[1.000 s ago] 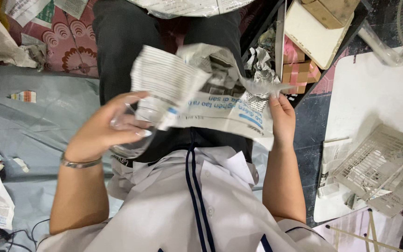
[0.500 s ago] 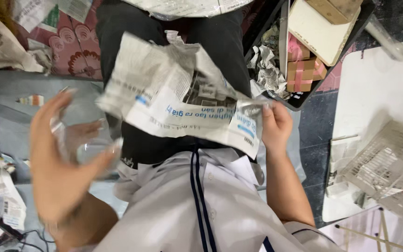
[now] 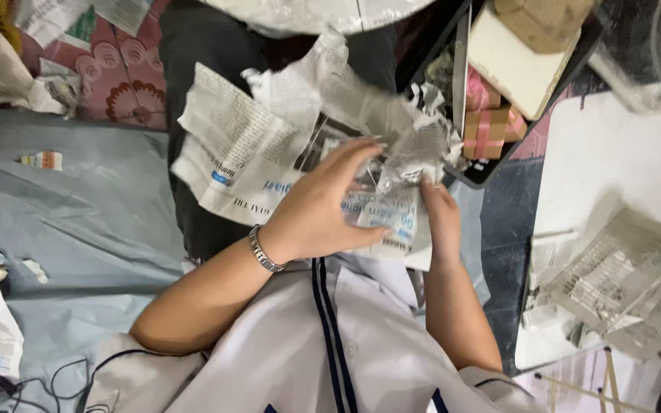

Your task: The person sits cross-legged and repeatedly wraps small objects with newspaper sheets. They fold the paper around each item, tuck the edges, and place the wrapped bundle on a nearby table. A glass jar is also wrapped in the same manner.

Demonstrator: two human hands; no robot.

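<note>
A crumpled newspaper sheet (image 3: 246, 153) is spread over my lap, above my dark trousers. My left hand (image 3: 323, 210), with a metal bracelet on the wrist, curls over the right part of the sheet. Its fingers wrap a clear glass (image 3: 372, 191) that is barely visible against the print. My right hand (image 3: 441, 218) pinches the sheet's right edge next to the glass. The paper bunches up above both hands. Much of the glass is hidden by my fingers and the paper.
A black tray (image 3: 491, 172) with pink gift boxes (image 3: 487, 122) and a white box (image 3: 510, 61) lies at upper right. Crumpled newspaper (image 3: 613, 275) rests on a white board to the right. Grey-blue sheeting (image 3: 78, 222) covers the floor on the left, with cables (image 3: 9, 382) at bottom left.
My left hand, out to the left with the clear glass, has swung right and pressed the glass onto the newspaper. The sheet has crumpled more around my hands.
</note>
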